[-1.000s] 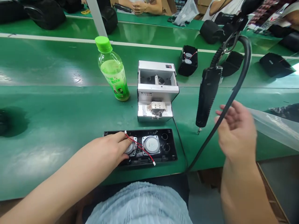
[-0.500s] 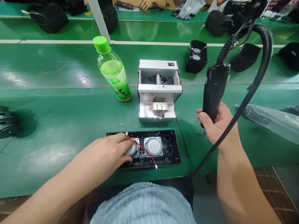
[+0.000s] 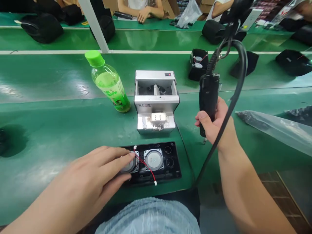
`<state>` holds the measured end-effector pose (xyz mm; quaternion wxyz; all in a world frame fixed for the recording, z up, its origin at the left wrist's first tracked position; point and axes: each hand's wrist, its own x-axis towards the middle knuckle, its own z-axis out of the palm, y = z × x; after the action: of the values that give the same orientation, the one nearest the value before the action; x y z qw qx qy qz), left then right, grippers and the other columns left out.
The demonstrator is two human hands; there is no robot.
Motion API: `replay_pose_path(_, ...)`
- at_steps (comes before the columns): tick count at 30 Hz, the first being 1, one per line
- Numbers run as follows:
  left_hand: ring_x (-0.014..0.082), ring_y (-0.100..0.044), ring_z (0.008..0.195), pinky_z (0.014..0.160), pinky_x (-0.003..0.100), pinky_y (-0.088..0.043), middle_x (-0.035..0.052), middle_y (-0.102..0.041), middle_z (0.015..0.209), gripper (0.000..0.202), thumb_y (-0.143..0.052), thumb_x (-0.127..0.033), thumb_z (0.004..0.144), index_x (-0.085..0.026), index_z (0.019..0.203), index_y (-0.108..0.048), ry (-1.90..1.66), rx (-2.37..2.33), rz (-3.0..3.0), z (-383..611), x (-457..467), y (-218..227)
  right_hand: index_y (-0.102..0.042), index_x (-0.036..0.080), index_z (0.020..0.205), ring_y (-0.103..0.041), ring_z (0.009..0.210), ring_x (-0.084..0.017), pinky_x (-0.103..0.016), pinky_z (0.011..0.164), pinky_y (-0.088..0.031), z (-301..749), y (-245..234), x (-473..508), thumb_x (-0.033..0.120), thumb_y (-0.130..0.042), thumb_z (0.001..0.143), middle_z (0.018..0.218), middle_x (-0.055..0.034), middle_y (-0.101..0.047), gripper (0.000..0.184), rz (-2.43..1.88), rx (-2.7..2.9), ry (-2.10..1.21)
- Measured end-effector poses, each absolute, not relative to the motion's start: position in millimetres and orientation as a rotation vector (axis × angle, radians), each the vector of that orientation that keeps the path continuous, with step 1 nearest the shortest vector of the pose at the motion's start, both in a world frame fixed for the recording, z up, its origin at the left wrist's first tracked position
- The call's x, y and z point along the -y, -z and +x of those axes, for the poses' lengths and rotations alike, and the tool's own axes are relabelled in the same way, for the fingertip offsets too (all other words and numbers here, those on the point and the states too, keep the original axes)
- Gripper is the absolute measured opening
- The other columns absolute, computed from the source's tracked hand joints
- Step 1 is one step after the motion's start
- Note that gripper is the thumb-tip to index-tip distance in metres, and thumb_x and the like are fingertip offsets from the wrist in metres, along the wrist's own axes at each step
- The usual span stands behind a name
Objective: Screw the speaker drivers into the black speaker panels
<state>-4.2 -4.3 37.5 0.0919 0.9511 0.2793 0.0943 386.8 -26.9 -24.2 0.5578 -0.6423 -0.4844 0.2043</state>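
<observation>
As the right hand (image 3: 216,125) grips a driver (image 3: 209,97), cable (image 3: 235,97) curves; speakers (image 3: 153,160) look metallic.

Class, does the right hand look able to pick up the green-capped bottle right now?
Probably not: the right hand holds the black tool, and the silver machine stands between it and the bottle.

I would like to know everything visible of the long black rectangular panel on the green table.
The long black rectangular panel looks like plastic and lies flat on the green table, between the person and the silver box-shaped machine. Two round grey speakers with square metal-looking frames sit in it; two circular rings are near its right end. Thin red wiring with white plugs lies across it. The person's left hand hides its left end, fingers over the left speaker.
</observation>
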Motion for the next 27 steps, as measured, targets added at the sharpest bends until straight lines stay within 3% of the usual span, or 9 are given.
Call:
replay_pose_path(2, 0.024, -0.078, 0.101, 0.083, 0.037, -0.064, 0.0058, -0.081, 0.125, 0.027, -0.057, -0.031, 0.112, -0.028, 0.133, -0.074, -0.371, -0.825, 2.788, 13, 11, -39, -0.065, 0.029, 0.128, -0.067, 0.055, -0.016, -0.031, 0.051, -0.056, 383, 18, 26, 0.066, -0.077, 0.095, 0.08, 0.0038, -0.07, 0.051, -1.452, 1.109, -0.52)
replay_pose_path(5, 0.0292, -0.078, 0.092, 0.071, 0.043, -0.066, 0.0095, -0.083, 0.114, 0.021, -0.072, -0.026, 0.102, -0.019, 0.121, -0.078, -0.368, -0.739, 2.861, 46, 16, -28, -0.065, 0.029, 0.124, -0.062, 0.052, -0.015, -0.03, 0.048, -0.052, 376, 4, 31, 0.076, -0.064, 0.098, 0.075, 0.0043, -0.067, 0.054, -1.318, 1.009, -0.531)
replay_pose_path(9, 0.034, -0.081, 0.089, 0.065, 0.047, -0.07, 0.0111, -0.084, 0.113, 0.04, -0.095, -0.024, 0.081, -0.016, 0.119, -0.081, -0.249, -0.746, 2.936, 68, 10, -13, -0.066, 0.029, 0.129, -0.06, 0.048, -0.017, -0.032, 0.043, -0.05, 370, -18, 47, 0.087, -0.057, 0.094, 0.068, 0.0049, -0.062, 0.068, -1.189, 0.863, -0.566)
replay_pose_path(12, 0.0336, -0.083, 0.09, 0.066, 0.047, -0.073, 0.0106, -0.086, 0.114, 0.054, -0.099, -0.024, 0.076, -0.017, 0.126, -0.081, -0.162, -0.73, 2.942, 67, 5, -10, -0.069, 0.027, 0.126, -0.058, 0.044, -0.017, -0.031, 0.04, -0.048, 367, -28, 58, 0.09, -0.064, 0.088, 0.064, 0.0054, -0.063, 0.073, -1.136, 0.791, -0.634)
replay_pose_path(18, 0.0345, -0.085, 0.09, 0.064, 0.047, -0.073, 0.0085, -0.087, 0.116, 0.042, -0.093, -0.026, 0.081, -0.021, 0.123, -0.084, -0.096, -0.719, 2.931, 64, 1, -9, -0.068, 0.026, 0.13, -0.058, 0.042, -0.018, -0.032, 0.037, -0.048, 366, -29, 66, 0.086, -0.062, 0.092, 0.063, 0.0054, -0.065, 0.071, -1.133, 0.773, -0.684)
replay_pose_path(23, 0.0317, -0.085, 0.089, 0.061, 0.041, -0.07, 0.0076, -0.087, 0.115, 0.033, -0.08, -0.024, 0.091, -0.023, 0.124, -0.085, -0.028, -0.722, 2.935, 66, -1, -12, -0.065, 0.028, 0.136, -0.06, 0.043, -0.019, -0.033, 0.038, -0.052, 365, -32, 66, 0.084, -0.065, 0.092, 0.064, 0.0055, -0.066, 0.071, -1.138, 0.778, -0.668)
replay_pose_path(27, 0.0312, -0.085, 0.085, 0.061, 0.042, -0.069, 0.007, -0.087, 0.113, 0.033, -0.084, -0.024, 0.088, -0.023, 0.121, -0.086, 0.009, -0.714, 2.923, 68, -5, -14, -0.065, 0.027, 0.129, -0.061, 0.045, -0.019, -0.034, 0.04, -0.054, 361, -37, 66, 0.086, -0.061, 0.093, 0.063, 0.0053, -0.066, 0.069, -1.156, 0.801, -0.675)
